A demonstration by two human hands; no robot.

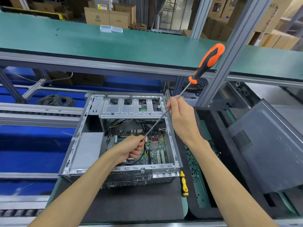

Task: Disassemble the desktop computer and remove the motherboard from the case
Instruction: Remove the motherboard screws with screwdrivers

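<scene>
Warehouse backdrop, cardboard boxes stacked behind a green upper shelf (pixel 114 41) on aluminium framing. Below it, a dark work mat (pixel 139 199) carrying the open desktop case (pixel 91 145), side panel off. Off to the right, a detached dark case panel (pixel 268 148) leaning on a black tray. Deep inside the case, the motherboard (pixel 157 149), seated on the floor with cables across it. Above the opening, a long orange-handled screwdriver (pixel 208 61), held backwards, handle up and away. Left hand (pixel 131 149) curled around the shaft's tip end; right hand (pixel 180 112) pinching the shaft higher up. Beside the case's near right corner, a small yellow screwdriver (pixel 184 183) lying idle.

Risks, by judgement: tip slipping free and scratching the board; a loose screw dropping among the slots; cables snagging if the board is lifted early.

Hard to make out: tip buried in the left fist, so anything stuck to it unknowable; mounting screws too small to count; board's lower left hidden under the left hand.
</scene>
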